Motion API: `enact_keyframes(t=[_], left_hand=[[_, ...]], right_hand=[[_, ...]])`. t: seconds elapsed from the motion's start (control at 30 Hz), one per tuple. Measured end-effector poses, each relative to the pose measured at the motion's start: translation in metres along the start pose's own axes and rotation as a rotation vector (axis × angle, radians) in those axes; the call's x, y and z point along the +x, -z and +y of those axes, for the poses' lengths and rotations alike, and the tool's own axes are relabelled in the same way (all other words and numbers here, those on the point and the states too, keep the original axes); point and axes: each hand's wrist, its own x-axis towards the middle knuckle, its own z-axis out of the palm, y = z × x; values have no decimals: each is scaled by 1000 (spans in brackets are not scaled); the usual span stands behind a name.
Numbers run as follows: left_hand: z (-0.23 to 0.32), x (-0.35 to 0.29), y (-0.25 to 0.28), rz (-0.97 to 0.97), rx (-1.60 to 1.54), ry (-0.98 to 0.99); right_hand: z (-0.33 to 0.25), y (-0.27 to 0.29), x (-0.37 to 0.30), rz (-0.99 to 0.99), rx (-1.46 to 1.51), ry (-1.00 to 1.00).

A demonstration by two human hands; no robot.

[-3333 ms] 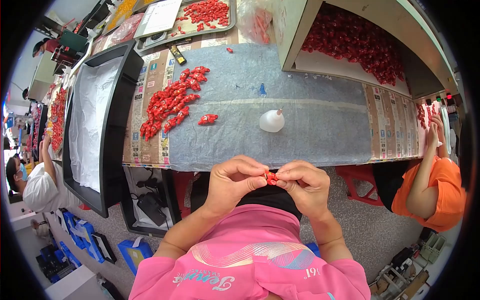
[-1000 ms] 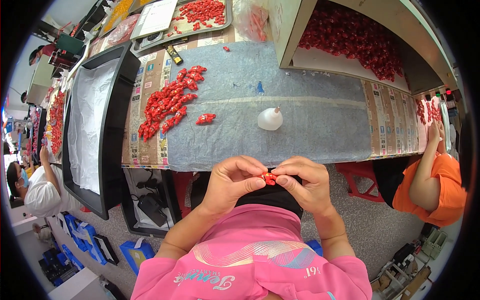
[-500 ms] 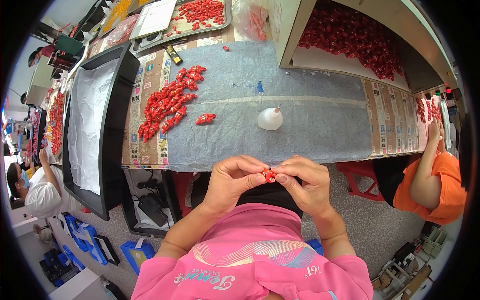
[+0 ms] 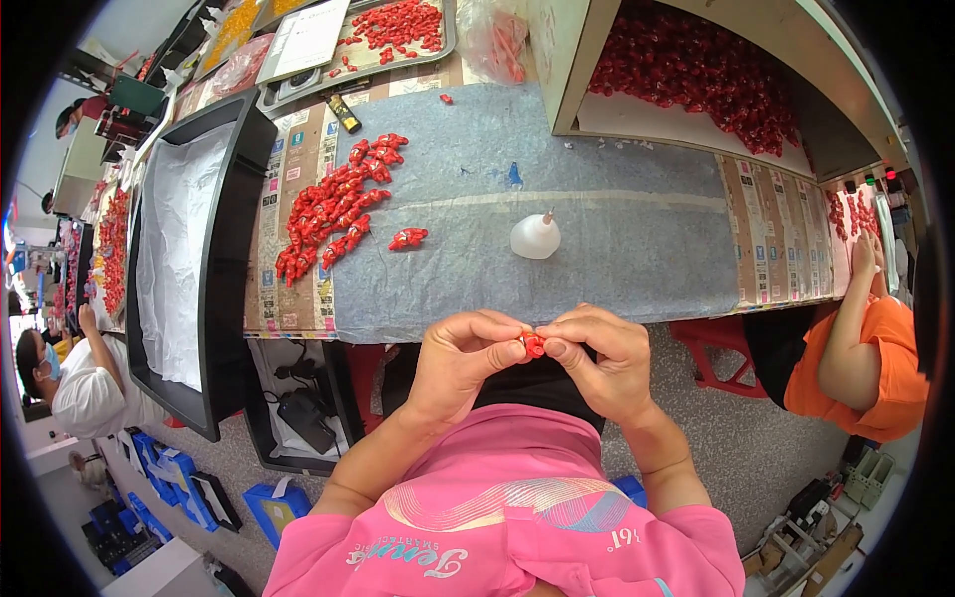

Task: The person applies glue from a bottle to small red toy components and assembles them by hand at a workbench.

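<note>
A small red plastic figure is pinched between my two hands, just off the table's near edge. My left hand grips its left side with thumb and forefinger. On the other side, the thumb and fingers of my right hand close on it too. My fingertips cover part of the figure. Beyond my hands a white squeeze bottle with a thin tip stands on the blue-grey cloth. A pile of similar red figures lies to the left, and a single red figure sits apart from it.
A deep black tray lined with white paper stands at the left. Red pieces fill a shelf box at far right; a metal tray holds more at the back. Co-workers sit on both sides, one in an orange shirt.
Both hands keep their pinch on the red figure, which has turned slightly between the fingertips. My right hand has shifted a little up and to the left. The things on the table stay put.
</note>
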Motion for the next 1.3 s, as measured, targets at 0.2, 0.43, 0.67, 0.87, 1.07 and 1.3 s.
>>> enact_keyframes(t=[0.2, 0.43, 0.67, 0.87, 1.07, 1.3], left_hand=[[-2, 0, 1, 2, 20, -15], [-2, 0, -1, -2, 18, -26], [5, 1, -4, -23, 86, -73], [5, 1, -3, -71, 127, -129], [3, -1, 1, -77, 216, -189], [1, -3, 1, -74, 265, -229]], right_hand=[[0, 1, 0, -17, 0, -25], [2, 2, 0, -21, 28, -36], [-3, 6, 0, -13, 24, -98], [-2, 9, -2, -42, 10, -87], [-3, 5, -2, -11, -7, -39], [-3, 2, -5, -6, -30, 9]])
